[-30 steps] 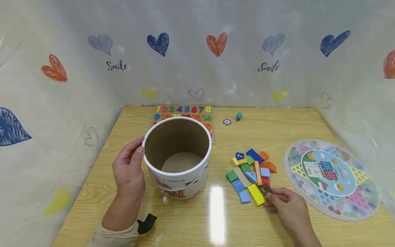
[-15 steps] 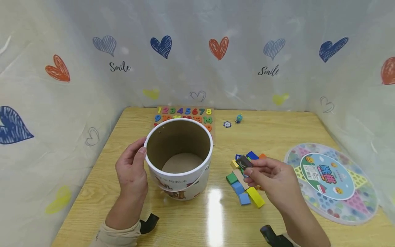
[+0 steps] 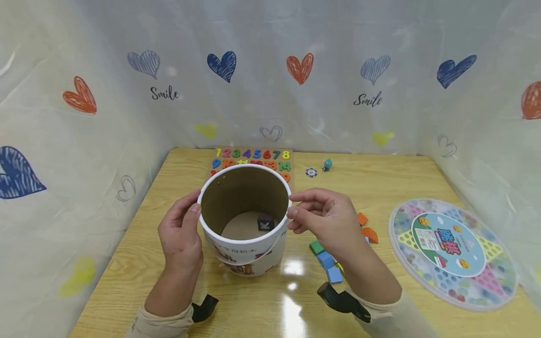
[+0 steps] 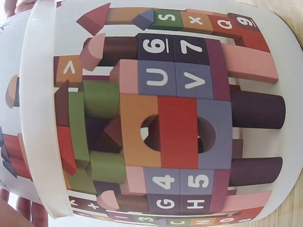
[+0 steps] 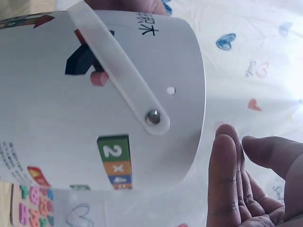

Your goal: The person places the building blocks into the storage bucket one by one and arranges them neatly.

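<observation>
A white round bucket (image 3: 248, 240) with printed pictures of blocks stands on the table, its mouth facing up. My left hand (image 3: 181, 237) holds its rim at the left side, thumb along the edge. A dark block with a letter K (image 3: 266, 223) is on the bucket's floor, towards the right. At the right side of the rim is my right hand (image 3: 324, 220), nothing between its fingers. In the right wrist view its fingers (image 5: 223, 177) are straight, beside the bucket's rim, with the thumb near their tips. The bucket's printed wall (image 4: 177, 132) fills the left wrist view.
Coloured wooden blocks (image 3: 325, 259) lie right of the bucket, partly hidden by my right arm. A round Chinese checkers box (image 3: 498, 281) lies at the right. Behind the bucket is a number board (image 3: 291, 167). A chip (image 3: 311, 172) and a small blue figure (image 3: 327, 164) lie at the back.
My right hand has picked the dark block off the pile, carried it left and dropped it into the bucket. My left hand has stayed on the rim.
</observation>
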`<state>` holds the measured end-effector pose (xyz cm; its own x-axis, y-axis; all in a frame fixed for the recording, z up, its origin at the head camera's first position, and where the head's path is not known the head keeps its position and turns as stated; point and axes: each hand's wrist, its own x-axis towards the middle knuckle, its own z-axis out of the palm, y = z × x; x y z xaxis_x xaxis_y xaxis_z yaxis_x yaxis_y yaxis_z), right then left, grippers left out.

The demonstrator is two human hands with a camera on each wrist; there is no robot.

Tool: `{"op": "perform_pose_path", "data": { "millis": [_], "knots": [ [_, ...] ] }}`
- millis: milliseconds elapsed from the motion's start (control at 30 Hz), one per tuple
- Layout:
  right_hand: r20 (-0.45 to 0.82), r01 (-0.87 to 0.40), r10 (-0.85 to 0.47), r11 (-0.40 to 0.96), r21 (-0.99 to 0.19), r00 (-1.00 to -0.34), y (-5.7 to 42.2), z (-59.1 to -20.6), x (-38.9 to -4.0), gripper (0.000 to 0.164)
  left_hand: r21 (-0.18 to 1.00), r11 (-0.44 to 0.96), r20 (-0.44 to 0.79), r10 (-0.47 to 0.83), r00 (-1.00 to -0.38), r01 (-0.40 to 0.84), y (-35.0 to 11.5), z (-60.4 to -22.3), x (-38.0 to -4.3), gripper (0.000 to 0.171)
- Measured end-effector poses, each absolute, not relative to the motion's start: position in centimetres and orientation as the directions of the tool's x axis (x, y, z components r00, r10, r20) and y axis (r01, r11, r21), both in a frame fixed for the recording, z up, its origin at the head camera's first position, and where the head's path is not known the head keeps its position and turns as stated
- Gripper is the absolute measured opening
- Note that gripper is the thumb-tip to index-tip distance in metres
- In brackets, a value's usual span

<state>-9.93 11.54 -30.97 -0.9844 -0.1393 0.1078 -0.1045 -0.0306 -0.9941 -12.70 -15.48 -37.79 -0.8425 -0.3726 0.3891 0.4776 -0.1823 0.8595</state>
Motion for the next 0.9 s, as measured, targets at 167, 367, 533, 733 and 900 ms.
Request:
{"op": "perform_pose_path", "data": {
  "millis": [167, 367, 533, 733, 900],
  "knots": [
    [0.116, -0.117, -0.032, 0.036, -0.992, -0.993, 15.6, -33.3, -9.7, 0.025, 0.862, -0.173, 0.391, -0.370, -0.843, 0.476, -15.4, -37.7, -12.7, 0.025],
    [-0.019, 0.036, 0.139, 0.123, -0.992, -0.990, 21.3, -37.4, -9.3, 0.034, 0.863, -0.176, 0.385, -0.377, -0.843, 0.473, -15.3, -37.8, -12.5, 0.026],
    [-0.174, 0.216, 0.221, 0.185, -0.959, -0.960, 25.0, -41.0, -8.6, 0.044, 0.861, -0.175, 0.388, -0.381, -0.839, 0.478, -15.4, -37.8, -12.4, 0.026],
    [-0.322, 0.358, 0.217, 0.154, -0.921, -0.922, 28.1, -44.9, -8.0, 0.048, 0.861, -0.174, 0.386, -0.385, -0.838, 0.477, -15.4, -37.8, -12.5, 0.025],
    [-0.386, 0.415, 0.200, 0.136, -0.899, -0.901, 29.1, -47.2, -8.5, 0.054, 0.860, -0.174, 0.390, -0.382, -0.838, 0.479, -15.4, -37.8, -12.6, 0.025]
  ]
}}
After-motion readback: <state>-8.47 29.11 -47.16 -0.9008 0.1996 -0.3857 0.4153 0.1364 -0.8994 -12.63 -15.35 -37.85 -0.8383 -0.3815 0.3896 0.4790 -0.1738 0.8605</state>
